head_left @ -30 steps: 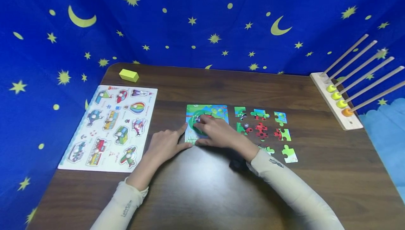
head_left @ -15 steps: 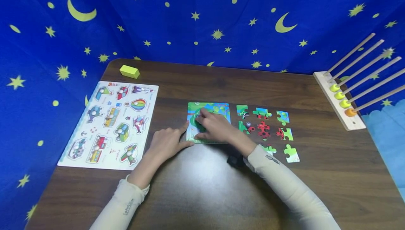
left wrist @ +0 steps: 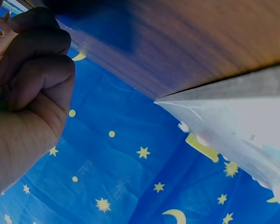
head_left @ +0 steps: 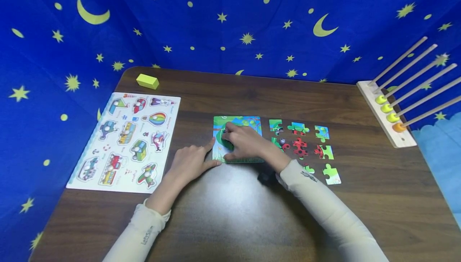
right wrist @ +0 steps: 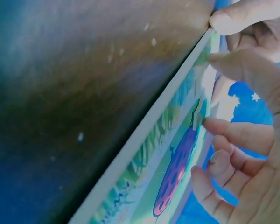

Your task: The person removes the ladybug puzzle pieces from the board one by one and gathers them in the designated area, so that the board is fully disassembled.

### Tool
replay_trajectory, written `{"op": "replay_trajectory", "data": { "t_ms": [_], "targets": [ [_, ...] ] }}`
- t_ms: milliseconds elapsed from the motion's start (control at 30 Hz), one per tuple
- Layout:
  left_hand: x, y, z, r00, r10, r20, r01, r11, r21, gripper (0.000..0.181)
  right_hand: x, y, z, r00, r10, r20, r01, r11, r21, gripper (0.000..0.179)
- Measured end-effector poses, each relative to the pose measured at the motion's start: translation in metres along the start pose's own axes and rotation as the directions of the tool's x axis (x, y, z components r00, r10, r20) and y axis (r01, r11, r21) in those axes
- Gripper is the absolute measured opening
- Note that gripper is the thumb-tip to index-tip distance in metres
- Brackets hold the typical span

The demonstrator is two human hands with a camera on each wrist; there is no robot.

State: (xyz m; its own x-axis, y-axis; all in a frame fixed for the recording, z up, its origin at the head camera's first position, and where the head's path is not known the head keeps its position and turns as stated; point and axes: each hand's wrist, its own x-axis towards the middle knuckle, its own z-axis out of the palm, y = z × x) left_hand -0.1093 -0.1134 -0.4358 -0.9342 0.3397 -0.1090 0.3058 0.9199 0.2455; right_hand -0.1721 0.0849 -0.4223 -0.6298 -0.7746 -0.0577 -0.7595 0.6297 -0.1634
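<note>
On the table lies a ladybug jigsaw board [head_left: 219, 123], green and blue, with a red spotted ladybug picture [right wrist: 177, 170] showing in the right wrist view. My left hand [head_left: 189, 162] touches the board's left edge and near corner with straight index finger and thumb; its other fingers [left wrist: 42, 74] curl under in the left wrist view. Over the board, my right hand [head_left: 246, 142] touches the picture with its index fingertip, thumb apart near the front edge. No piece is clearly visible in its fingers. Right of the board lie several loose jigsaw pieces [head_left: 299, 147], partly hidden by the right arm.
At left lies a white vehicle peg puzzle [head_left: 122, 150], with a yellow block [head_left: 147, 81] beyond it. A wooden peg stand [head_left: 389, 118] with yellow and orange beads occupies the right edge. A blue star-patterned curtain [head_left: 216, 26] borders the table.
The head view has shifted slightly. My right index finger has moved a little to the left over the board; the left hand and the loose pieces stay in place.
</note>
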Motion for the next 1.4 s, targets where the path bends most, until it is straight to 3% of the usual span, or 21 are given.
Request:
{"op": "replay_trajectory", "data": {
  "t_ms": [367, 667, 1033, 1200, 1400],
  "targets": [
    [-0.001, 0.001, 0.000, 1.000, -0.012, 0.020, 0.012, 1.000, -0.018, 0.080, -0.011, 0.005, -0.008, 0.982, -0.145, -0.117, 0.131, 0.984, -0.119, 0.061],
    [0.000, -0.001, 0.001, 1.000, -0.009, 0.002, 0.009, 1.000, -0.004, 0.081, -0.058, 0.024, -0.022, 0.982, -0.088, -0.166, 0.066, 0.989, -0.132, 0.059],
    [0.000, -0.005, 0.001, 1.000, -0.015, 0.014, 0.015, 1.000, -0.012, 0.081, -0.118, 0.038, -0.008, 0.987, -0.024, -0.158, 0.006, 0.994, -0.114, 0.061],
    [-0.001, -0.007, 0.000, 1.000, -0.016, 0.013, 0.016, 1.000, -0.013, 0.081, -0.132, 0.042, 0.001, 0.989, 0.011, -0.144, -0.024, 0.996, -0.091, 0.057],
    [-0.003, -0.007, 0.001, 1.000, -0.017, 0.006, 0.017, 0.999, -0.027, 0.081, -0.135, 0.044, 0.007, 0.989, 0.020, -0.145, -0.031, 0.997, -0.074, 0.057]
  ]
}}
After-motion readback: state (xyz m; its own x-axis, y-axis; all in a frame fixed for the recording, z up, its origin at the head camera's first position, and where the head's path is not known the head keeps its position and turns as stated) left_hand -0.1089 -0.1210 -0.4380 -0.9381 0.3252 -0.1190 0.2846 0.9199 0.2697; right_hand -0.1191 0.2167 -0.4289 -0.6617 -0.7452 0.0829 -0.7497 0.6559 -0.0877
